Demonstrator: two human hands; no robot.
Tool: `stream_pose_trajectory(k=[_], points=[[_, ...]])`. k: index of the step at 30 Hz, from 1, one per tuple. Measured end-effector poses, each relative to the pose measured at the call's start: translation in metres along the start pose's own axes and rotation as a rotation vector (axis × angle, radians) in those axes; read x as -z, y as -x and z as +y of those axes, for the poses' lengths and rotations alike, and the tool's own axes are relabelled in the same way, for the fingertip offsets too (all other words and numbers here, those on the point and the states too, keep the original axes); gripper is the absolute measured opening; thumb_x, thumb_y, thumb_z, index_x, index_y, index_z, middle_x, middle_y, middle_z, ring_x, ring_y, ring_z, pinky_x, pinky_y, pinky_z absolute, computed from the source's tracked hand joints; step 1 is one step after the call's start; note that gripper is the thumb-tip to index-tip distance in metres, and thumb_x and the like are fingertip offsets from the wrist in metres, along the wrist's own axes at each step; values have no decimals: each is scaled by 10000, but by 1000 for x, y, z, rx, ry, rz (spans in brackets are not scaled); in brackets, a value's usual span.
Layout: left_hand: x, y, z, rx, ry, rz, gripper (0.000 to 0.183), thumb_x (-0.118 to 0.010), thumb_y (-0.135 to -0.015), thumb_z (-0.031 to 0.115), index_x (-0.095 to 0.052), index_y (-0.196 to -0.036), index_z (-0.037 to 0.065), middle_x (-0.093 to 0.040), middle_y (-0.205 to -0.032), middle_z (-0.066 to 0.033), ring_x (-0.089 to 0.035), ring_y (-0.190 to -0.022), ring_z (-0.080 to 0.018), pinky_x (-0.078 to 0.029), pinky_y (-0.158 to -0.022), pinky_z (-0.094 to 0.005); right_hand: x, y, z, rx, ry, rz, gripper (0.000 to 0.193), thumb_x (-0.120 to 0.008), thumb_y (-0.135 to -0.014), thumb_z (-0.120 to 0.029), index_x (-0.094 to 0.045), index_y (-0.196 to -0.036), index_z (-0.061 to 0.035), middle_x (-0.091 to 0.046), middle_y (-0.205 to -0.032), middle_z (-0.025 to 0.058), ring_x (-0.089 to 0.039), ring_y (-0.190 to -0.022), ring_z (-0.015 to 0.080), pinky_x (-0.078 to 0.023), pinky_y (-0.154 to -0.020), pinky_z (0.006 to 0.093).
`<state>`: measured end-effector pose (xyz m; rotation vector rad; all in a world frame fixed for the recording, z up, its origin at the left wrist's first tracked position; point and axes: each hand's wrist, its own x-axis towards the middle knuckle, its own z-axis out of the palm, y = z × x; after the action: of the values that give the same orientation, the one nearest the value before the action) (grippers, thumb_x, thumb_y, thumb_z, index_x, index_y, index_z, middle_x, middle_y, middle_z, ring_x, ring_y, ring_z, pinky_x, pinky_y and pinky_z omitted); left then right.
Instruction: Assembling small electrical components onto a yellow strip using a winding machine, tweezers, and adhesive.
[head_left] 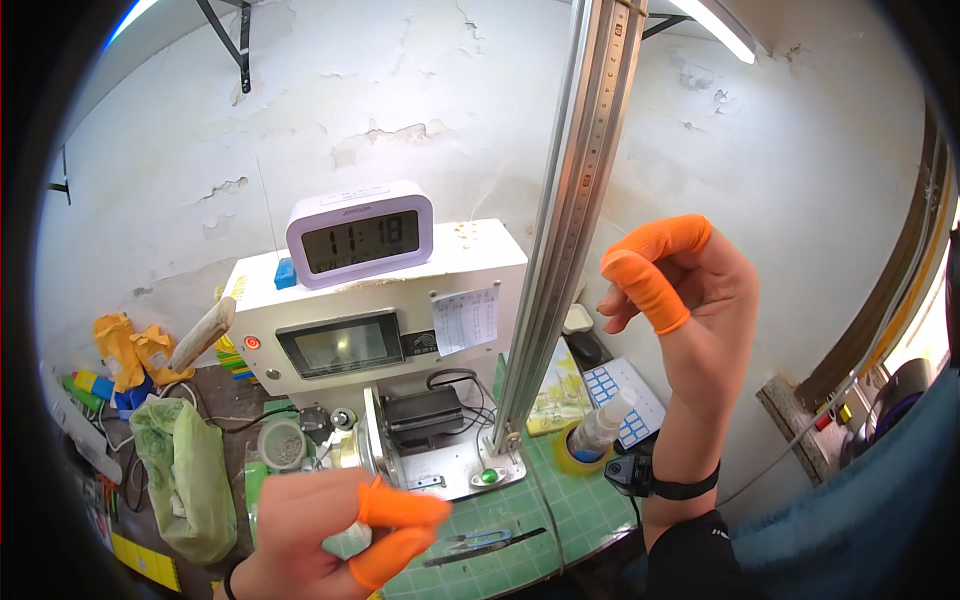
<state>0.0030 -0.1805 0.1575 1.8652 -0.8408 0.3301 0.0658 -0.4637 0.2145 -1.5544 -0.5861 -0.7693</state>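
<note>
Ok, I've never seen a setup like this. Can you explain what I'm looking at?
There's no robot: this single picture comes from a fisheye camera on a person's head, looking down, so straight edges bend. The left hand is low in front; the right hand is up at the right. Both wear orange finger covers, thumb near index finger; I can't tell whether anything thin is pinched between them. Behind stands a white machine with a screen, a clock on top and a metal post nearby. A small blue tool lies on the green mat.

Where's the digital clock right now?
In the head view, the lilac clock stands left of centre on top of the white machine, left of the metal upright.
</note>
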Motion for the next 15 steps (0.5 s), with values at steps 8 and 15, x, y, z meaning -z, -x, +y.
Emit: stream_pose_trajectory(k=[8, 15], points=[[-40, -125, 7, -228, -454, 204, 238, -814, -825, 94, -708, -1005, -19, -714, -852, -102, -596, -570, -152, -465, -567, -281, 2, 10, 14, -74, -6, -30, 101, -739, -941, -51, -690, -979, 29, -716, -847, 58, -680, -733, 96, -545, -649, 225], [-29, -147, -2, -100, -273, 131, 138, -758, -902, 51, -697, -962, -57, -718, -823, -101, -669, -628, -123, -534, -608, -247, 13, 25, 13, -87, 113, -51, 87, -737, -933, -33, -689, -928, 39, -724, -841, 72, -698, -755, 109, -552, -679, 232]])
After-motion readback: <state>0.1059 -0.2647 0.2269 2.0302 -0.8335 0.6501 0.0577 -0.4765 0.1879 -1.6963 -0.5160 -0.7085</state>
